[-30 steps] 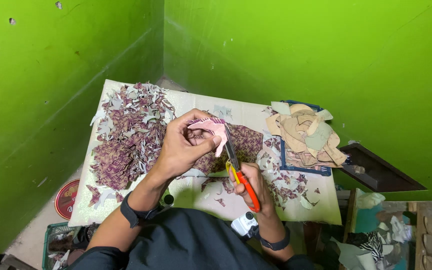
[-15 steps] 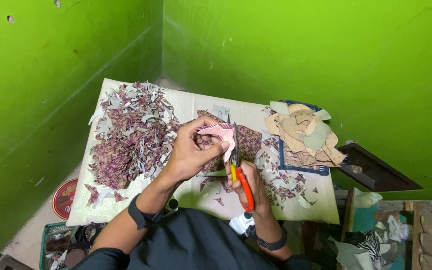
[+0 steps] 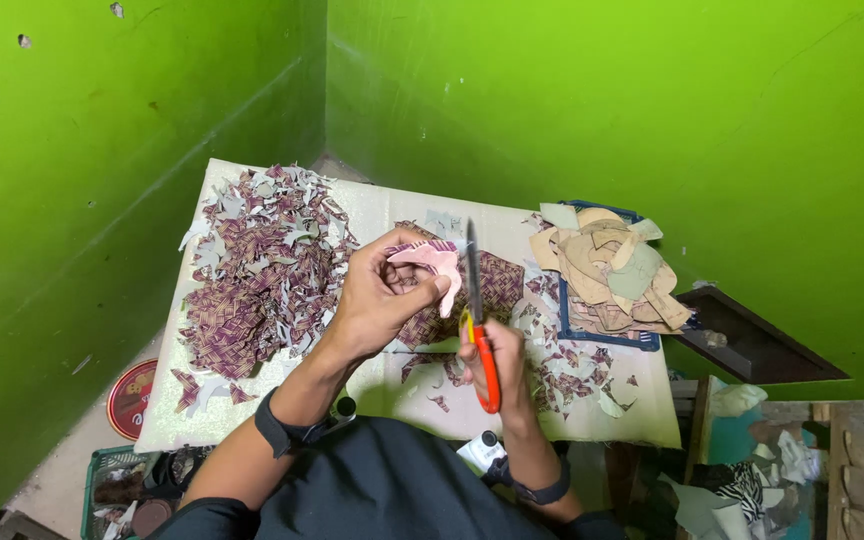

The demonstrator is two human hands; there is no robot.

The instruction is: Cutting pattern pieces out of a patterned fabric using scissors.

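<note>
My left hand (image 3: 384, 297) pinches a small pink-backed cutout piece (image 3: 434, 262) with a purple woven pattern, held up over the middle of the board. My right hand (image 3: 497, 362) grips orange-handled scissors (image 3: 478, 325) upright, blades pointing up and touching the piece's right edge. Under both hands lies a patterned purple sheet (image 3: 497, 285) on the cream-covered board (image 3: 392, 215). A dark band sits on each wrist.
A big heap of purple patterned cutouts (image 3: 262, 265) covers the board's left. A blue tray (image 3: 602, 270) of tan and beige scraps stands at the right. Offcuts (image 3: 577, 365) litter the near right. Green walls close in behind and left. A basket (image 3: 127, 485) and red round lid (image 3: 132, 398) lie low left.
The scissors have swung from slanting down across the piece to standing nearly upright at its right edge. My left hand has turned the piece slightly.
</note>
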